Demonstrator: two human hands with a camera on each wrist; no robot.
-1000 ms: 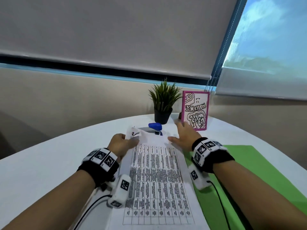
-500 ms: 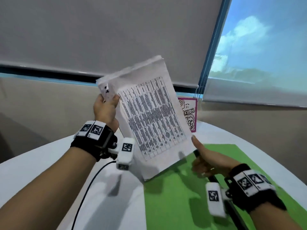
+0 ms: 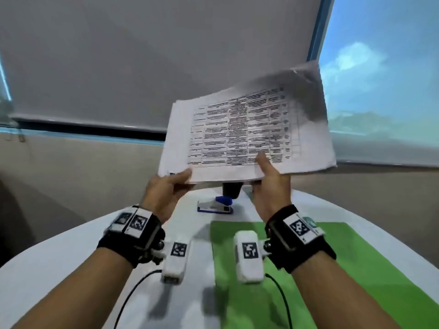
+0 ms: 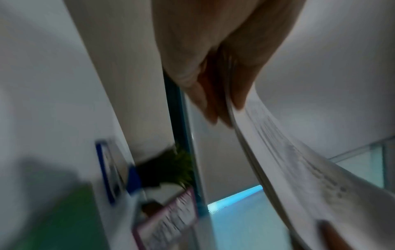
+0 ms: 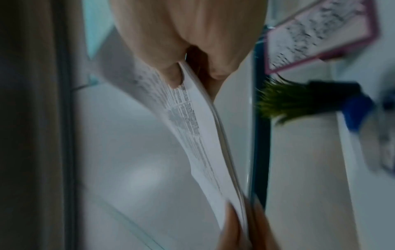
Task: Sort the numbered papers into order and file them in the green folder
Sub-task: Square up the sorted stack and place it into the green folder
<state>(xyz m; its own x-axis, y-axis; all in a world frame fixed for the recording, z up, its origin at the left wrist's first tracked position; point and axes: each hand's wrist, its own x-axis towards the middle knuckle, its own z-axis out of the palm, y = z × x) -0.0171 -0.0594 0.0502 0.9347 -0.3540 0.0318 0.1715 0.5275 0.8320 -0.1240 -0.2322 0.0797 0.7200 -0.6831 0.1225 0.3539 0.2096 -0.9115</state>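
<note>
Both hands, left hand [image 3: 166, 191] and right hand [image 3: 270, 184], pinch the stack of papers [image 3: 249, 131] along its near edge, thumbs on top. It looks like squaring up; next they must go down onto the green folder [image 3: 344, 269]

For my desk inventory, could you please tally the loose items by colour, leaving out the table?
White: 1, the stack of papers, held by the left hand and right hand
Green: 2, the green folder and the potted plant
Blue: 1, the stapler
Pink: 1, the pink-framed card
Total: 5
</note>
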